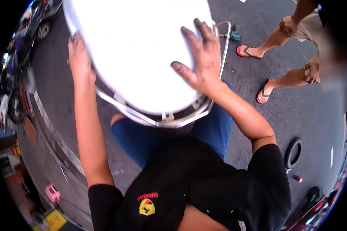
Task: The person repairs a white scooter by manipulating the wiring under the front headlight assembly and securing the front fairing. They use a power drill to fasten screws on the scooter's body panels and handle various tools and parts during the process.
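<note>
In front of my knees stands a large white rounded panel [142,57], tilted up toward me, with a bent metal tube frame [154,122] round its near edge and a metal loop at its right side. My left hand [80,57] grips the panel's left edge, its fingers partly hidden by the rim. Flat on the panel's right part lies my right hand [202,57], fingers spread and darkly smudged. The panel's far end runs out of the picture, and its underside is mostly hidden.
To the right another person's legs [275,42] stand in red flip-flops, their hands at the knees. A green power tool [235,34] lies near the panel. Further back are a black tyre [294,153], a pink object [53,192] and a yellow sign [55,219]. Motorbikes [15,104] line the left.
</note>
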The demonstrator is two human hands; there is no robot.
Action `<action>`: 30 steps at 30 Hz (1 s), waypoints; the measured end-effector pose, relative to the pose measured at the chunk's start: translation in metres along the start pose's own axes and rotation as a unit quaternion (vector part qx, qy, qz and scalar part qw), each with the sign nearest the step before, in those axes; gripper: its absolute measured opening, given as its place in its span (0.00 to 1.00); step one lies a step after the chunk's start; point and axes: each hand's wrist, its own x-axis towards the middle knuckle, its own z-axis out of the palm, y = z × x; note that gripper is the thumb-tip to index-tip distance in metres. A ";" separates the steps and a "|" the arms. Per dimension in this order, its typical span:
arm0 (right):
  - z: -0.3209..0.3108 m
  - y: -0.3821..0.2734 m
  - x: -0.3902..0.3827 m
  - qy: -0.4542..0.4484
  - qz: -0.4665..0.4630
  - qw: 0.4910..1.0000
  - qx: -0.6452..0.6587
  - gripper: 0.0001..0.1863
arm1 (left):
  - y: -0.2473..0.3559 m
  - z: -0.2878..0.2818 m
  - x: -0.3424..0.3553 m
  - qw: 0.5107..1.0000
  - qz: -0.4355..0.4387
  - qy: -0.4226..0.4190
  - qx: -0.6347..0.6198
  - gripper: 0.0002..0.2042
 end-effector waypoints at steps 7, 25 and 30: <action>0.001 -0.001 0.033 -0.001 0.047 0.997 0.064 0.39 | -0.002 -0.022 0.099 0.992 0.071 -0.106 -0.024 0.19; 0.007 0.039 -0.014 0.097 0.213 0.970 0.073 0.18 | 0.026 0.013 0.034 0.829 0.444 -0.047 0.337 0.21; -0.003 0.043 -0.013 0.093 0.215 0.969 0.081 0.21 | 0.040 0.012 0.060 0.810 0.446 -0.087 0.370 0.23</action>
